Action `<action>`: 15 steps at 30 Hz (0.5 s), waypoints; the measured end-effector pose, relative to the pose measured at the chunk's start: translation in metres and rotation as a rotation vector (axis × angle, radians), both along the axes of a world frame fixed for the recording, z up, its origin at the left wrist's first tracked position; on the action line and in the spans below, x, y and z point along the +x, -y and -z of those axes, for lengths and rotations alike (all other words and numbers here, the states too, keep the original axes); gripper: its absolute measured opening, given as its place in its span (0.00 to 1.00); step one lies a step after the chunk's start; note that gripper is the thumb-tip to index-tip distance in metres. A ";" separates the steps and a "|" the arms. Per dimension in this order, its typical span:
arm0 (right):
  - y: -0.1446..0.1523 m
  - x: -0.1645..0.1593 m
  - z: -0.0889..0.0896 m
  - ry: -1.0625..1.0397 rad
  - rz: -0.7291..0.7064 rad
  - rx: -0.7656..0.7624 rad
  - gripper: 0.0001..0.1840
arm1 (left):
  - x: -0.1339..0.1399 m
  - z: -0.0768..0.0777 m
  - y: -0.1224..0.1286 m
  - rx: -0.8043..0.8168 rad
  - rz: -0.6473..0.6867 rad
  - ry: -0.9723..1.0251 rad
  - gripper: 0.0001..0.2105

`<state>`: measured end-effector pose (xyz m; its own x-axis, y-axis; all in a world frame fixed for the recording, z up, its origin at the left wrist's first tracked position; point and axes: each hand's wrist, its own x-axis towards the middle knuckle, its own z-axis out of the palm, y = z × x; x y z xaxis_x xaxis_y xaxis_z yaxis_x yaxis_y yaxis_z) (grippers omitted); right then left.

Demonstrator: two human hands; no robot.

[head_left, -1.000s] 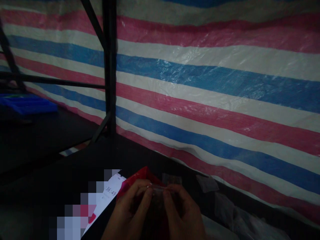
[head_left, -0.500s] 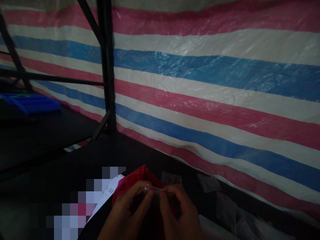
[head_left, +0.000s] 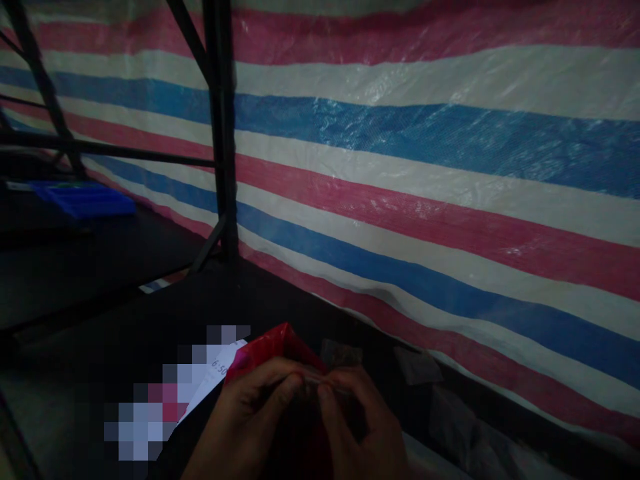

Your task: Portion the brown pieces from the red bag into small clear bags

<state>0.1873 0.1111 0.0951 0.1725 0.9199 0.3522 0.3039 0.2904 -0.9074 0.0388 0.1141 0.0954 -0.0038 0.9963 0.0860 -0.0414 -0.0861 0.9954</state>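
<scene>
A striped tarp (head_left: 425, 200) in red, white and blue fills the far side and slopes down to the back edge of the dark table (head_left: 150, 313); it closes off all room to the right and ahead. A black metal post (head_left: 223, 133) with braces stands at the table's far corner; left of it the space opens onto a lower dark surface carrying a blue tray (head_left: 83, 199), well apart from the hands. The table lies mostly bare on the left and middle; clear plastic bags (head_left: 450, 420) lie scattered along its right edge near the tarp. A lit phone (head_left: 200, 387) lies flat just left of the hands. A red bag (head_left: 273, 350) stands just behind the fingers, touching them. The left hand (head_left: 245, 427) and right hand (head_left: 360, 427) meet at the bottom edge, fingertips pinched narrowly on a small clear packet (head_left: 313, 381) between them; its contents are too dim to tell.
</scene>
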 end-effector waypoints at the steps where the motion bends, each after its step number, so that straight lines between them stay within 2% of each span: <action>1: 0.001 0.000 0.001 0.002 -0.015 -0.006 0.10 | 0.001 0.001 0.002 0.006 -0.017 0.001 0.15; 6: 0.004 0.005 -0.008 0.068 -0.016 0.024 0.09 | 0.011 0.000 0.007 0.058 -0.082 0.060 0.15; 9: 0.004 0.026 -0.021 0.042 0.022 0.023 0.09 | 0.015 -0.003 0.006 0.160 -0.136 -0.105 0.11; 12: 0.000 0.058 -0.025 0.058 0.199 -0.016 0.14 | 0.014 0.001 0.002 0.275 -0.307 -0.317 0.13; 15: -0.007 0.076 -0.015 0.141 0.414 0.000 0.18 | 0.007 0.009 0.001 0.306 -0.422 -0.380 0.13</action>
